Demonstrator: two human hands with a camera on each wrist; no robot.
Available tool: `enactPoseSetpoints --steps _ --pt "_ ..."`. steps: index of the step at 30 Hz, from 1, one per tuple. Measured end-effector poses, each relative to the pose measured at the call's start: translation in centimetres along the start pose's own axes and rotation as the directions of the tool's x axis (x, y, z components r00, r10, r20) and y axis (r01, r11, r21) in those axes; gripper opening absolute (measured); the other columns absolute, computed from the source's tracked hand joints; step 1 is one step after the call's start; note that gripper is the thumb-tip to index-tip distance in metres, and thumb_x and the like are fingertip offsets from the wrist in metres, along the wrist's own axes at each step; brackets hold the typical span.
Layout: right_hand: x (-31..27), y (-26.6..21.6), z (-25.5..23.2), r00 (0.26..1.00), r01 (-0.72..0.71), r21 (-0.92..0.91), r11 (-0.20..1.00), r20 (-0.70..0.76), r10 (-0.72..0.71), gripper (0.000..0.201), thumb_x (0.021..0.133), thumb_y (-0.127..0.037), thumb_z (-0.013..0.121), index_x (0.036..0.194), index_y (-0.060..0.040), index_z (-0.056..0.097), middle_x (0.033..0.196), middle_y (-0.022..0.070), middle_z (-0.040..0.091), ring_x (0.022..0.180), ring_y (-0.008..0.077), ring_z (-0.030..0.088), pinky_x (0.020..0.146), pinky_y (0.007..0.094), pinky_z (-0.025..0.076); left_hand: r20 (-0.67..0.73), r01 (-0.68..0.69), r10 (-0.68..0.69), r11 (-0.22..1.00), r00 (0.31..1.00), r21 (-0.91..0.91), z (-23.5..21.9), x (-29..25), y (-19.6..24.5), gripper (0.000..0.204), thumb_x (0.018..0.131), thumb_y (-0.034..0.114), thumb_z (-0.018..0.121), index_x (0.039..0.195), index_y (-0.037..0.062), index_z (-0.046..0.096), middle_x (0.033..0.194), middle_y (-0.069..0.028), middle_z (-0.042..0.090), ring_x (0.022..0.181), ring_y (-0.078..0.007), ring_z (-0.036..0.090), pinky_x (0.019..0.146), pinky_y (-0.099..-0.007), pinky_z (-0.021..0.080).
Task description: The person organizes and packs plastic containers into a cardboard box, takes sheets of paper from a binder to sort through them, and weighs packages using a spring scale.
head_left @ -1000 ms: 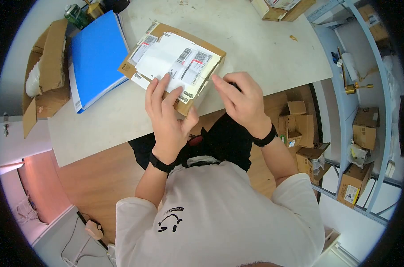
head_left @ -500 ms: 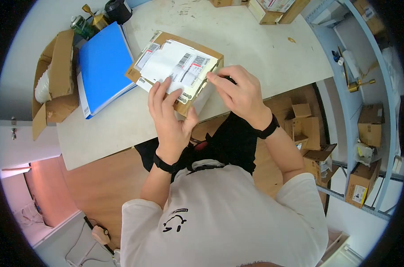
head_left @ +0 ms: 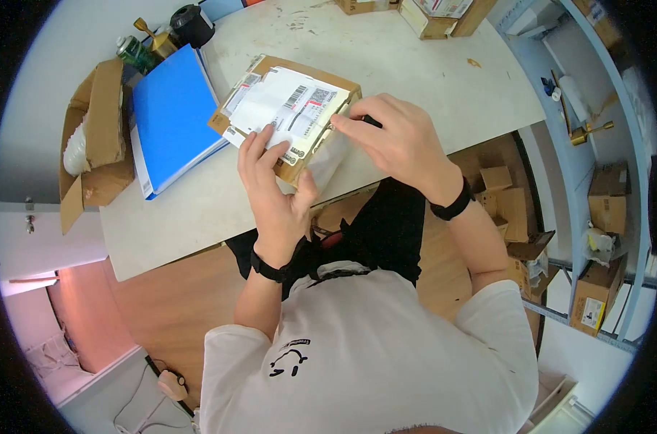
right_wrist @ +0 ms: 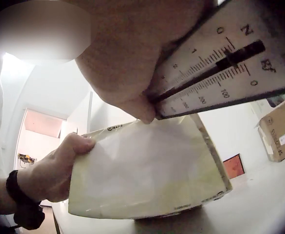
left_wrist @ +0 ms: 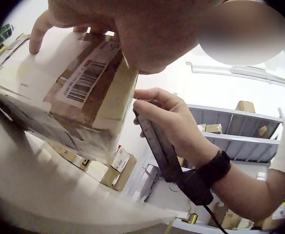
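Observation:
A cardboard box [head_left: 292, 105] with white paper and barcode labels is at the near side of the white table; it looks tilted. The left hand [head_left: 274, 206] grips its near-left part, fingers spread over the labelled top and thumb against the side. In the right wrist view, that thumb presses the pale taped side of the box [right_wrist: 147, 170]. The right hand [head_left: 408, 148] holds a flat scale [right_wrist: 215, 63] marked N, dark-backed in the left wrist view [left_wrist: 159, 146]. Its fingertips are at the box's right edge; whether the scale's tip touches the box is hidden.
Left of the box lies a blue binder [head_left: 173, 112], beside an open carton [head_left: 100, 123]. A green bottle [head_left: 134, 54] and a black object [head_left: 192, 27] stand behind. More boxes [head_left: 433, 22] are at the table's back. Blue shelving [head_left: 596, 145] stands at right.
The right hand has turned somewhat and its fingertips have shifted along the box's edge. More of the box's near-right side shows. The left hand keeps its grip; the head view has shifted slightly.

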State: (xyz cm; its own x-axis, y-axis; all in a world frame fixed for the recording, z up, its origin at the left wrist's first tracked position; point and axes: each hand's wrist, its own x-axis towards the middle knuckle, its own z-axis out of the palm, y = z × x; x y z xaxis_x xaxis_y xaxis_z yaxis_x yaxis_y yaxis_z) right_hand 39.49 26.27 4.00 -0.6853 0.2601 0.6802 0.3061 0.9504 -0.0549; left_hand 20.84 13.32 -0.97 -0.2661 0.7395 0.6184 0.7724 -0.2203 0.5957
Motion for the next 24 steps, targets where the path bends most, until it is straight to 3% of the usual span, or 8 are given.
enactPoseSetpoints --steps 7,9,13,15,19,21,22,24 --pt "0.3 1.1 -2.0 0.994 0.032 0.004 0.999 0.108 -0.032 0.044 0.080 -0.006 0.068 0.123 -0.0148 0.069 0.094 0.0050 0.061 0.083 0.0246 0.064 0.070 0.0351 0.054 -0.029 0.036 -0.037 0.999 0.999 -0.028 -0.3 0.9 0.5 0.040 0.091 0.018 0.062 0.126 0.0004 0.053 0.145 -0.0223 0.050 0.140 -0.0404 0.040 0.116 -0.0491 0.032" --pt "-0.2 0.4 -3.0 0.964 -0.199 0.156 0.967 0.207 0.165 0.048 0.084 -0.006 0.069 0.131 -0.0140 0.064 0.097 0.0092 0.064 0.087 0.0296 0.065 0.077 0.0388 0.054 -0.037 0.058 -0.061 0.995 0.997 -0.077 -0.5 0.9 1.0 0.039 0.091 0.014 0.060 0.127 0.0003 0.053 0.144 -0.0230 0.050 0.139 -0.0387 0.042 0.116 -0.0480 0.033" --pt "-1.0 0.8 -4.5 0.941 -0.300 0.299 0.906 0.250 0.229 0.056 0.085 -0.008 0.074 0.139 -0.0103 0.058 0.106 0.0130 0.067 0.090 0.0318 0.064 0.083 0.0387 0.053 -0.039 0.092 -0.098 0.988 0.994 -0.121 -0.7 1.6 1.7 0.038 0.092 0.013 0.060 0.127 0.0003 0.053 0.144 -0.0239 0.050 0.137 -0.0371 0.045 0.115 -0.0458 0.034" --pt "-1.4 1.4 -5.9 0.857 -0.467 0.400 0.789 0.426 0.291 0.059 0.085 -0.009 0.075 0.141 -0.0078 0.055 0.112 0.0146 0.069 0.093 0.0311 0.065 0.087 0.0377 0.052 -0.044 0.174 -0.190 0.953 0.981 -0.249 -0.8 2.0 2.0 0.041 0.091 0.014 0.063 0.127 -0.0010 0.052 0.143 -0.0238 0.049 0.136 -0.0399 0.043 0.113 -0.0478 0.036" --pt "-0.7 2.1 -8.4 0.850 -0.449 0.358 0.819 0.454 0.267 0.059 0.087 -0.010 0.073 0.142 -0.0055 0.052 0.111 0.0149 0.069 0.092 0.0276 0.066 0.087 0.0356 0.051 -0.025 0.182 -0.196 0.945 0.980 -0.271 -1.0 2.9 1.4 0.040 0.092 0.013 0.062 0.128 -0.0012 0.051 0.142 -0.0250 0.049 0.134 -0.0385 0.046 0.112 -0.0456 0.038" --pt "-0.1 2.2 -10.0 0.728 -0.610 0.363 0.704 0.608 0.317 0.056 0.089 -0.011 0.071 0.142 -0.0053 0.052 0.105 0.0132 0.069 0.090 0.0237 0.065 0.085 0.0341 0.051 -0.027 0.199 -0.216 0.937 0.976 -0.288 -0.8 3.3 1.3 0.039 0.093 0.012 0.061 0.128 -0.0009 0.052 0.140 -0.0254 0.050 0.131 -0.0384 0.047 0.112 -0.0447 0.038" --pt "0.0 2.6 -10.5 0.734 -0.602 0.361 0.712 0.600 0.317 0.056 0.089 -0.011 0.071 0.142 -0.0053 0.052 0.105 0.0132 0.069 0.090 0.0237 0.065 0.085 0.0341 0.051 -0.036 0.188 -0.207 0.938 0.978 -0.292 -0.8 3.4 1.1 0.039 0.093 0.012 0.061 0.128 -0.0009 0.052 0.140 -0.0254 0.050 0.131 -0.0384 0.047 0.112 -0.0447 0.038" --pt "-0.1 3.4 -11.6 0.628 -0.645 0.295 0.705 0.729 0.271 0.056 0.091 -0.008 0.067 0.144 -0.0051 0.051 0.100 0.0099 0.067 0.086 0.0204 0.063 0.083 0.0326 0.051 -0.048 0.151 -0.165 0.965 0.985 -0.214 -0.6 3.4 0.6 0.035 0.100 0.015 0.057 0.131 0.0010 0.050 0.143 -0.0218 0.051 0.130 -0.0309 0.051 0.110 -0.0418 0.040"
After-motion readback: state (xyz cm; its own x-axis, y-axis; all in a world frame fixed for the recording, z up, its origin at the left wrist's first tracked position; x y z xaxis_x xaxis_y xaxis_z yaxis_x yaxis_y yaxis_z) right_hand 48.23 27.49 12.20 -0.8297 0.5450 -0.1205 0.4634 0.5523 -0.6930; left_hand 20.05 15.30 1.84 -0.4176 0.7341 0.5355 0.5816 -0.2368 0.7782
